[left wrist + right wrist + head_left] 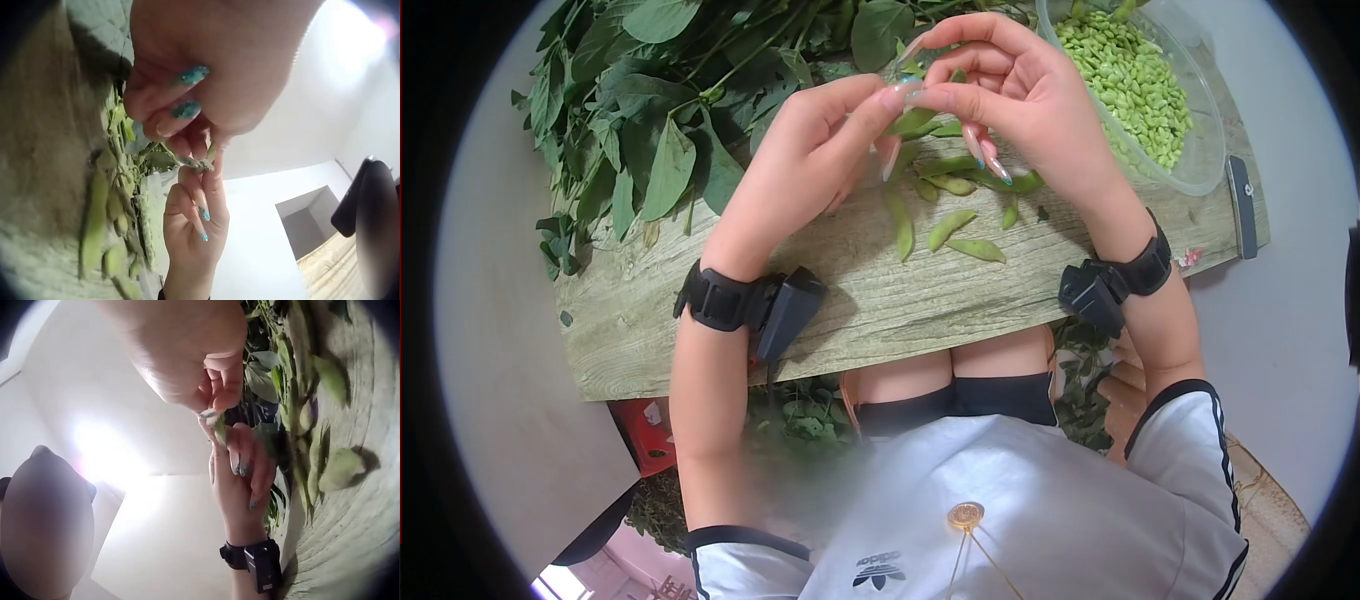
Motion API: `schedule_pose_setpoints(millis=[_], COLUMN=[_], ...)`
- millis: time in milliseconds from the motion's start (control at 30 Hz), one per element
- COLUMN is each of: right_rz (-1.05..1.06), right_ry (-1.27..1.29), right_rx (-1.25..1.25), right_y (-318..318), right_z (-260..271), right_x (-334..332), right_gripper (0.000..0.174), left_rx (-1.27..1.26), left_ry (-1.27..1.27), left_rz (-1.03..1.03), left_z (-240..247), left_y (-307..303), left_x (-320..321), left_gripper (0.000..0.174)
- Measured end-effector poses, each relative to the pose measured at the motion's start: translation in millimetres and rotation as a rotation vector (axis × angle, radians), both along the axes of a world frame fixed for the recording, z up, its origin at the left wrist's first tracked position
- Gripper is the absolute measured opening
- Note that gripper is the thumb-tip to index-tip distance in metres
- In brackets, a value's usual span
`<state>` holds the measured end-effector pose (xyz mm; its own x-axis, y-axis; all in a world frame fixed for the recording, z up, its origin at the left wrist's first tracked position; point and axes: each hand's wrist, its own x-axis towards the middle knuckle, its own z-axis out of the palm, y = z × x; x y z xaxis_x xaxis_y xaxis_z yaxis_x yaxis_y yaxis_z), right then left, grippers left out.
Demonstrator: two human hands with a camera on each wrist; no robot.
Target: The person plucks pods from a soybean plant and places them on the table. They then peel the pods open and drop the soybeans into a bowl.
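Above the wooden table, my left hand (810,150) and right hand (1030,110) meet fingertip to fingertip. Between them is a small green soybean pod (220,431), pinched by both thumbs and forefingers; the fingers partly cover it. The other fingers of each hand curl loosely, with glittery blue-green nails. Below the hands, several loose pods (950,228) lie scattered on the tabletop. In the left wrist view a long pod (94,219) rests on the wood near more pods.
A clear plastic tub (1208,183) of shelled green soybeans (1125,95) stands at the right. Leafy soybean stalks (640,130) cover the table's back left. The wooden table (730,340) ends just before the person's lap. A dark grey strip (1242,208) sits at the right edge.
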<state>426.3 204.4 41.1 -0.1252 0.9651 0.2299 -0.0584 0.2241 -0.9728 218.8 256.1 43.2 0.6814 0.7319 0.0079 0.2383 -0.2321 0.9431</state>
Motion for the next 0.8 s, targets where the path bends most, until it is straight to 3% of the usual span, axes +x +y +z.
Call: schedule_pose_setpoints(millis=[33, 133, 233, 333, 367, 400, 567, 633, 700, 800], right_rz=[0.0, -0.007, -0.048, -0.134, -0.126, -0.117, -0.272, -0.331, -0.467, -0.298], right_ry=[0.001, 0.021, 0.077, 0.087, -0.081, -0.249, -0.135, -0.08, -0.634, -0.713], right_rx=[0.001, 0.034, -0.015, 0.001, 0.07, 0.139, 0.213, 0.282, 0.615, 0.785], right_y=[0.8, 0.7, -2.5, -4.8, -6.6, -7.3, 1.1, 3.4, 2.6, 3.2], right_z=[-0.2, -0.1, 2.1, 1.2, 3.9, 5.3, -11.8, -11.5, -8.0, -11.4], right_x=[1.0, 2.5, -0.7, -2.6, -3.2, -3.2, -7.8, -3.9, 3.1, 0.9], right_gripper=[0.033, 0.034, 0.035, 0.031, 0.027, 0.025, 0.018, 0.017, 0.019, 0.022], left_rx=[-0.174, -0.225, -0.114, -0.141, -0.142, -0.136, -0.152, -0.036, -0.077, -0.208], left_ry=[-0.074, -0.193, -0.106, -0.173, -0.172, -0.177, -0.184, -0.199, -0.171, -0.254], left_rz=[0.0, -0.074, -0.1, -0.096, -0.095, -0.081, -0.026, 0.15, 0.162, 0.039], left_z=[0.0, 0.9, -2.7, -1.0, 0.1, 1.3, -1.2, 3.2, 1.8, -1.2], left_y=[-1.2, -7.2, -7.9, -8.5, -8.8, -9.1, -13.1, -16.0, -9.4, -12.5], left_x=[0.6, 3.7, 6.8, 7.1, 7.2, 7.4, 10.9, 15.7, 9.4, 9.3], left_gripper=[0.032, 0.031, 0.03, 0.03, 0.03, 0.028, 0.026, 0.027, 0.032, 0.039])
